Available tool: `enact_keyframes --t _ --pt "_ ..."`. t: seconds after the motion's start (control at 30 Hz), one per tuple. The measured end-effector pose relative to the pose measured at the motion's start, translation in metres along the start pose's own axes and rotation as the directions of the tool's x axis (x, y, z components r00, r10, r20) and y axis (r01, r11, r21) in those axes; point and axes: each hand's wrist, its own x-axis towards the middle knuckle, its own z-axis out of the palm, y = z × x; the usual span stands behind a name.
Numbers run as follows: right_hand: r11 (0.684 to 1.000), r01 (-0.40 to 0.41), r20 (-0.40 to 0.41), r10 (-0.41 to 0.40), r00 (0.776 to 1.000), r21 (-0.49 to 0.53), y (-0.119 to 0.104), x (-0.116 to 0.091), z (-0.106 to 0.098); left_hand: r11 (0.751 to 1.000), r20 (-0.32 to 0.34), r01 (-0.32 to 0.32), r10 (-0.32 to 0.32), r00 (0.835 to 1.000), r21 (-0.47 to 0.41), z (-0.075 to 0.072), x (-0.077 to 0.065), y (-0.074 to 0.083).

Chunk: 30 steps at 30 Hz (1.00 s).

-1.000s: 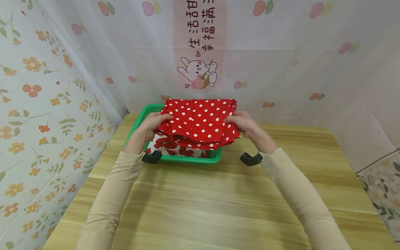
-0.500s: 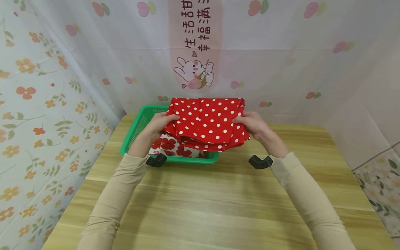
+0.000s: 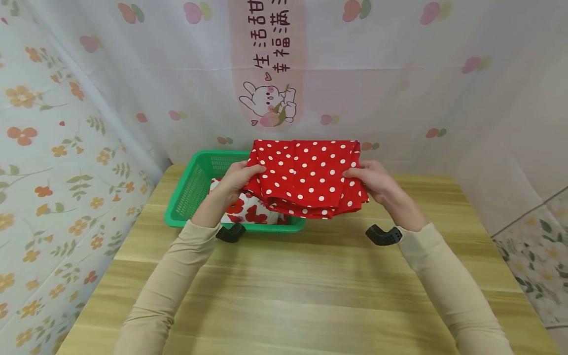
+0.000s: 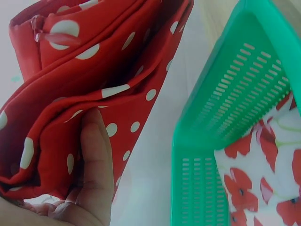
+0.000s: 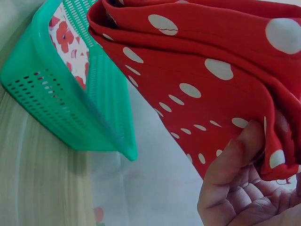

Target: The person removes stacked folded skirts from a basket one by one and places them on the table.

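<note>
A folded red cloth with white polka dots (image 3: pixel 306 172) hangs in the air between both hands. My left hand (image 3: pixel 237 180) pinches its left edge, thumb on the front. At the right edge my right hand (image 3: pixel 374 180) grips it the same way. Both wrist views show several stacked layers in the fold; whether it is a garment I cannot tell. Behind and below it stands a green plastic basket (image 3: pixel 182 197), its right part hidden by the cloth. Inside lies a white cloth with red flowers (image 3: pixel 250 209), partly covered from view.
The wooden table (image 3: pixel 293 286) stretches in front of and to the right of the basket. A printed curtain (image 3: pixel 377 88) hangs behind its back edge, and a flowered one (image 3: pixel 57 197) on the left. A black wrist mount (image 3: pixel 383 235) juts from the right sleeve.
Both hands have carried the polka-dot cloth to the right, off the basket's left part. More of the basket and the flowered cloth shows. The head view has also shifted slightly.
</note>
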Motion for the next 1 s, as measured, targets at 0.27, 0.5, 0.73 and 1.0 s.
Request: enact_keyframes --t 0.27,0.5,0.73,1.0 --pt "1.0 -0.008 -0.019 0.008 1.0 0.018 0.007 -0.014 -0.018 0.999 0.028 -0.017 0.018 0.999 -0.028 0.021 0.002 0.0" --pt "0.999 -0.016 -0.037 0.018 0.999 0.044 0.015 -0.024 -0.032 1.0 0.047 -0.026 0.027 0.999 -0.008 0.04 0.005 0.0" --pt "0.999 -0.025 -0.061 0.028 0.998 0.044 0.022 -0.032 -0.045 1.0 0.055 -0.017 0.017 0.998 -0.004 0.056 0.008 -0.001" --pt "0.998 -0.022 -0.067 0.026 0.997 0.059 0.031 -0.041 -0.063 1.0 0.087 -0.003 0.004 0.996 -0.017 0.077 0.011 -0.003"
